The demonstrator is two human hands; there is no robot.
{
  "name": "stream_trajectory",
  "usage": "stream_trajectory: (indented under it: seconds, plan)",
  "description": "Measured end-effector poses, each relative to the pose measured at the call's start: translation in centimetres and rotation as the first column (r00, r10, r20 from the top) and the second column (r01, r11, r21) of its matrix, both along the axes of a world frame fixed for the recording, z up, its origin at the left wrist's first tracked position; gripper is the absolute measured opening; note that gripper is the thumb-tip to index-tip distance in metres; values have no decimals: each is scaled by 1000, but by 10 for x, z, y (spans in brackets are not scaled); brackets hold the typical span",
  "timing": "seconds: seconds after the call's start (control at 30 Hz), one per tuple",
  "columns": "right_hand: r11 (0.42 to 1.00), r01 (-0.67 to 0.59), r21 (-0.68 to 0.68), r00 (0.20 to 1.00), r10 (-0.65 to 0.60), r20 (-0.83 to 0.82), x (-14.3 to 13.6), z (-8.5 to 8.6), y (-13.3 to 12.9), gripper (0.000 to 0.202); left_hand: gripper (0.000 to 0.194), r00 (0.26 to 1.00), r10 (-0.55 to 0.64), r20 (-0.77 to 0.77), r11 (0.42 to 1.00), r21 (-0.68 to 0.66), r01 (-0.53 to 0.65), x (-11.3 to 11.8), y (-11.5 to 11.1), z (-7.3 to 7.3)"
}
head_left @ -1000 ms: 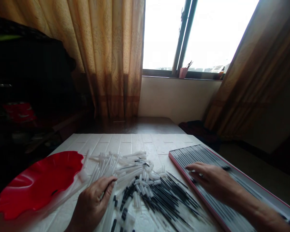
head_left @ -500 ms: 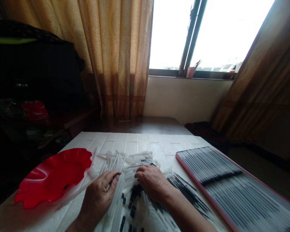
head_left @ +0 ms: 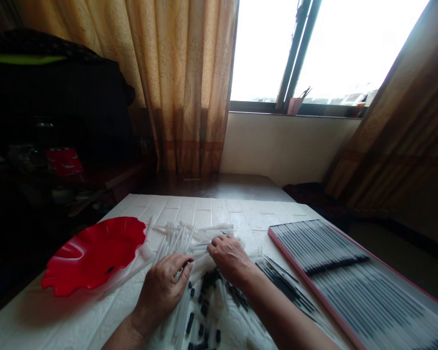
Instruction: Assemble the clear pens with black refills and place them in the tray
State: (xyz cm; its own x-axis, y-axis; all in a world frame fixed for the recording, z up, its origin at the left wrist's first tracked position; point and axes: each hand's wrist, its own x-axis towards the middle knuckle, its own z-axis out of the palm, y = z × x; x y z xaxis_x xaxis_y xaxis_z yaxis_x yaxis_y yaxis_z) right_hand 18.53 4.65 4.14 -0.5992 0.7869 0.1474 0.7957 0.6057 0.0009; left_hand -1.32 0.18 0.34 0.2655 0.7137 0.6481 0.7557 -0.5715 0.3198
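My left hand (head_left: 166,282) is over a heap of clear plastic tubes (head_left: 175,238), thumb and forefinger brought together at the tips. Whatever it pinches is too small to make out. To its right, my right hand (head_left: 229,255) reaches across the heap with its fingers closed. A thin grey line shows at its fingertips, but what they hold is unclear. Small black caps (head_left: 204,307) lie scattered between and below both hands. Beside my right forearm is a bundle of thin black rods (head_left: 286,287).
A red wavy-edged dish (head_left: 95,253) stands at left, a small black piece inside. On the right lies a pink-edged tray (head_left: 282,250) with rows of dark-cored clear tubes. A white brick-patterned cover (head_left: 233,206) spreads over the table. A pink cup (head_left: 295,106) stands on the windowsill.
The view has shifted slightly, so most things appear a little further right. My right hand has moved slightly away over the heap. Both hands stay closed.
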Motion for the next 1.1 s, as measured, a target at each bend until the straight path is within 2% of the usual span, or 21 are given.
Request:
stream_trajectory:
  seconds: [0.17,0.3,0.4,0.47,0.5,0.57,0.6,0.67,0.73,0.83,0.97,1.03,1.1]
  plan:
    - [983,112,145,969,-75,-236,36,0,-17,16,22,999,2,-41,1000,-30,-4,-1,2,3]
    - [941,199,274,887,-54,-458,69,-19,-26,26,22,995,-49,-90,997,-70,43,3,-2,20]
    - [902,266,341,806,-14,-592,85,-35,-27,31,19,982,-133,-133,988,-101,120,5,-17,27]
    - [882,303,360,752,11,-659,92,-40,-27,30,22,965,-201,-169,977,-99,186,4,-33,17]
    - [876,317,364,727,22,-686,95,-41,-26,28,35,953,-237,-190,971,-82,225,3,-42,8]
    - [867,346,357,675,34,-737,99,-42,-25,25,44,888,-317,-333,930,78,360,0,-56,-18]
    - [865,363,347,648,33,-761,100,-42,-25,24,46,844,-352,-403,896,115,429,-2,-61,-31]
    - [863,394,316,596,22,-803,102,-43,-24,25,50,835,-307,-457,918,89,386,-4,-64,-51]
    - [866,410,285,561,7,-827,102,-45,-25,26,51,794,-339,-504,901,69,429,-4,-60,-58]
    - [896,399,196,484,-25,-875,101,-47,-27,30,44,819,-335,-465,938,-78,339,2,-45,-46]
    - [921,386,43,345,-102,-933,99,-46,-29,35,50,820,-369,-438,929,-150,338,9,-26,-25]
    - [924,382,24,346,-119,-931,98,-43,-29,36,52,824,-370,-430,929,-163,332,10,-21,-22]
    - [932,360,47,399,-109,-911,97,-37,-30,37,49,842,-364,-399,931,-150,332,10,-18,-19]
